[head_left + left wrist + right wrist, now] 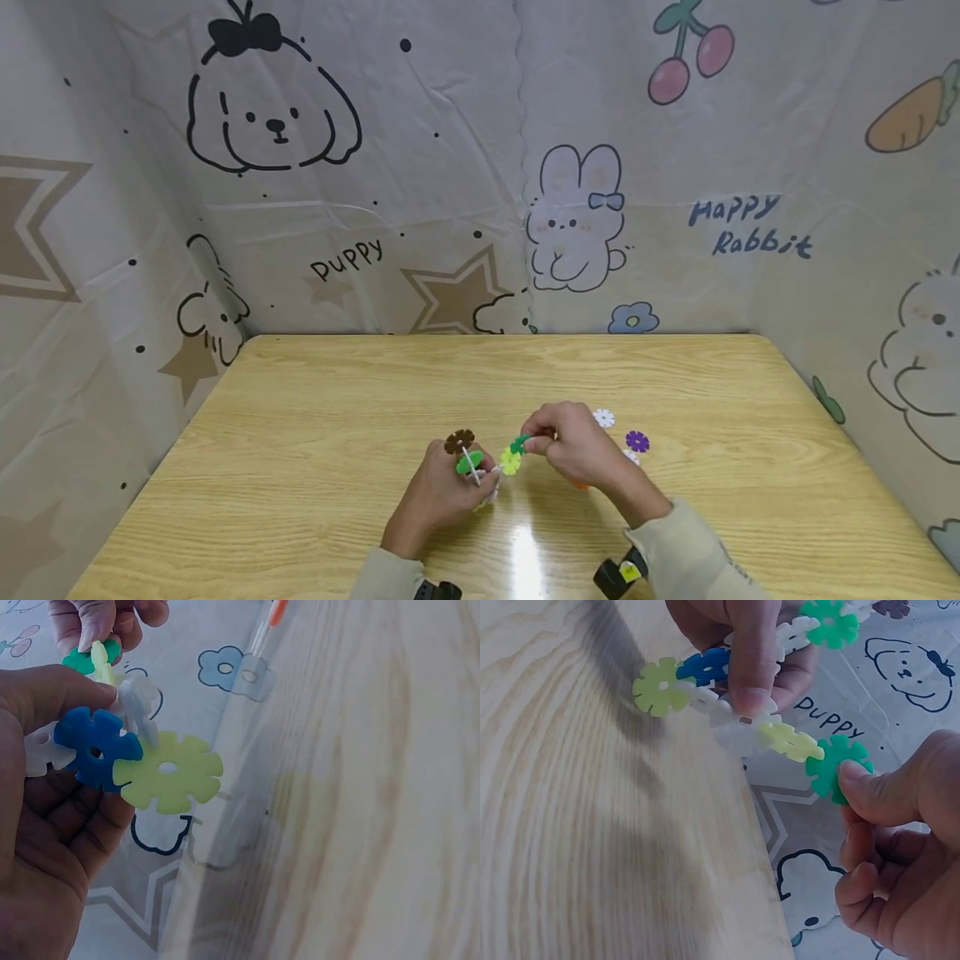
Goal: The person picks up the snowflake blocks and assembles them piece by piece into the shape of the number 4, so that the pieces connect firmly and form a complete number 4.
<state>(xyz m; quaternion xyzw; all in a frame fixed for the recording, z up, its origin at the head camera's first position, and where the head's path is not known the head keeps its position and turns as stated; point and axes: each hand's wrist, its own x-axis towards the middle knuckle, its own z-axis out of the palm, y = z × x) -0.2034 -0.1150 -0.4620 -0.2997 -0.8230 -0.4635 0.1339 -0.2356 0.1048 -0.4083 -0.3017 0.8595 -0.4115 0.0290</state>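
My left hand [444, 493] grips a joined chain of snowflake-shaped plastic discs above the table. At the chain's far end in the head view is a brown disc [459, 442], with a light green disc [470, 462] below it. The left wrist view shows a blue disc [109, 735] slotted to a pale yellow disc [161, 793], beside white ones. My right hand [581, 450] pinches a green disc [825, 766] between thumb and fingers. That green disc touches the edge of a yellow disc [787, 742] on the chain; whether it is fully slotted I cannot tell.
Right of my right hand lie loose discs: a white disc [603, 418], a purple disc [637, 442], another white one partly hidden and an orange disc [582, 486] mostly covered by the hand. A printed cloth [420, 192] hangs behind the wooden table [300, 400].
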